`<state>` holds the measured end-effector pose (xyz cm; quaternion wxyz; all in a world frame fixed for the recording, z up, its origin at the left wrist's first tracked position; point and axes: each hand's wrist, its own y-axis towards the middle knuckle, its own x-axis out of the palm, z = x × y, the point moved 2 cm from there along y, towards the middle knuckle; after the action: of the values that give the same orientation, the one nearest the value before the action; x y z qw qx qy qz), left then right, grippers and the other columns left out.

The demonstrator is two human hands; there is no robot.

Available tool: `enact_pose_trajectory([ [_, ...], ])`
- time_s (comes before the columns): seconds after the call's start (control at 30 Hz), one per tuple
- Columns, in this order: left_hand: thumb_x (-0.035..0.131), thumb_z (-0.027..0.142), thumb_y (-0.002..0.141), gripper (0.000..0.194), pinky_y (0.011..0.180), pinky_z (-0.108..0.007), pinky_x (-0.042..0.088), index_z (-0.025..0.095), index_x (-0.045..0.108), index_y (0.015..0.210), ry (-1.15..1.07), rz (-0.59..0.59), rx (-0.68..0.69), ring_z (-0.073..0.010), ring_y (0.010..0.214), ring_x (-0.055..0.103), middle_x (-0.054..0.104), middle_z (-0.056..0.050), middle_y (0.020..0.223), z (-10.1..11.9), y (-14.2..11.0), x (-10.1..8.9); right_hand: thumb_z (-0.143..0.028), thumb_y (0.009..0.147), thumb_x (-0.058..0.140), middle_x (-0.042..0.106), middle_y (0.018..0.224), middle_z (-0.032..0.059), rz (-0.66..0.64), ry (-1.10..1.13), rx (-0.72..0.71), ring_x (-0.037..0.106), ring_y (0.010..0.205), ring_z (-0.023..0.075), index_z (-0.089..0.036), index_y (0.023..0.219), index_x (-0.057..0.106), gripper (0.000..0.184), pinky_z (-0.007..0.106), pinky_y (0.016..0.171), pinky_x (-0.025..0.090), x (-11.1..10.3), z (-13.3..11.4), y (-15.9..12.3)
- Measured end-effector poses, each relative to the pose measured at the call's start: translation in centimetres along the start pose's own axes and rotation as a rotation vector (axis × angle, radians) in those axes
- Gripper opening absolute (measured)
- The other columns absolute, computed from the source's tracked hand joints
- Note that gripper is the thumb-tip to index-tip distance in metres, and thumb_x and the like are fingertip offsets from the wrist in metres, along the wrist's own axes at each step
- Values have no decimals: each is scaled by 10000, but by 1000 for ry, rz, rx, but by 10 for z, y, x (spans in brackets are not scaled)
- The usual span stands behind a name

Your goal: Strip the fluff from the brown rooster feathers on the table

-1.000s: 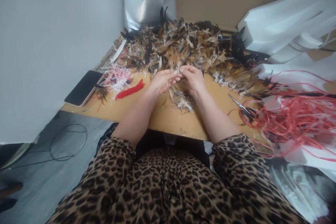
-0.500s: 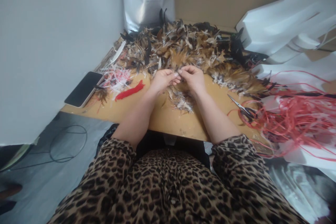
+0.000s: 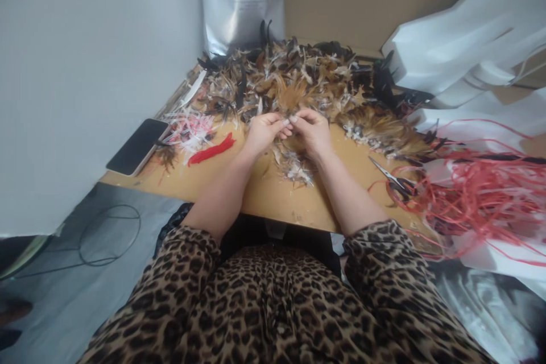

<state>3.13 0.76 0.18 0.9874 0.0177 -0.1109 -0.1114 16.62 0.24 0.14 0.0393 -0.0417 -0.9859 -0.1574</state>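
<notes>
Sleeves [image 3: 384, 247] in leopard print come first, pushed up nr the elbows. On the table [image 3: 290, 205], a small pale feather pile [image 3: 296, 169] lies just below the hands; open scissors [image 3: 390, 175] lie to the R, beside the red strip tangle [image 3: 490, 193]. L hand [image 3: 267, 132] & R hand [image 3: 314, 133] are together, fingertips pinching the base of a brown feather tuft [image 3: 291, 95] btwn them. Red yarn bundle [image 3: 212, 149] & phone [image 3: 136, 147] are off L. Behind: big feather heap [image 3: 315, 71], then silver bag [image 3: 243, 23] w/ "PPGZ".

The table [image 3: 290, 199] has a phone [image 3: 137, 147] on its left, a shiny bag [image 3: 243, 20] at its back and a wire [image 3: 100, 262] below.
</notes>
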Motion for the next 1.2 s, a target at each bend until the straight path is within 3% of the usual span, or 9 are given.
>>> enact_pose_trajectory([
  [0.13,715,296,770,195,540,-144,476,111,661,736,-3,39,-18,-50,565,627,730,-51,759,6,0,-4,-365,666,741,660,763,-2,-72,-183,-20,568,688,113,-190,753,678,206,260,688,474,-15,-18,3],
  [0.27,726,297,758,183,563,-149,486,127,672,799,-76,107,-63,-57,622,657,744,-61,873,12,-2,-8,-276,668,693,666,667,8,-277,-554,110,535,604,114,-150,688,699,128,258,627,431,-28,-26,3],
  [0.47,709,284,776,167,568,-153,492,124,672,810,-91,118,-55,-59,645,667,746,-66,912,15,-3,-10,-190,671,642,670,611,6,-553,-988,143,535,557,126,-170,654,714,77,258,580,381,-28,-24,-2],
  [0.77,724,285,764,180,560,-147,488,120,669,812,-87,133,-79,-51,611,651,745,-62,884,14,-3,-11,-201,692,620,674,635,39,-578,-1195,86,503,540,127,-185,650,707,98,270,577,355,-7,-18,-11],
  [0.83,718,289,769,181,555,-141,485,121,668,810,-87,124,-63,-49,611,650,746,-60,878,13,-2,-11,-166,677,621,664,616,34,-557,-1152,113,499,536,121,-178,613,687,93,265,579,365,-7,-14,-10],
  [0.93,713,287,775,179,555,-134,483,119,664,812,-93,105,-68,-45,612,649,747,-60,880,12,-2,-11,-180,653,665,666,621,6,-523,-843,202,531,550,108,-171,649,689,26,237,574,403,-18,-11,-5],
  [1.07,717,266,774,170,555,-133,484,112,654,809,-132,89,-125,-43,605,650,744,-66,879,11,-2,-11,-284,624,740,609,536,-23,-488,-379,393,484,461,77,-159,693,676,156,198,452,365,-38,-13,2],
  [1.2,716,240,776,152,561,-126,487,108,655,819,-135,71,-175,-39,614,654,741,-64,895,11,-3,-11,-317,579,806,670,612,16,-484,-135,471,460,422,50,-139,710,655,268,170,381,301,-46,-16,4],
])
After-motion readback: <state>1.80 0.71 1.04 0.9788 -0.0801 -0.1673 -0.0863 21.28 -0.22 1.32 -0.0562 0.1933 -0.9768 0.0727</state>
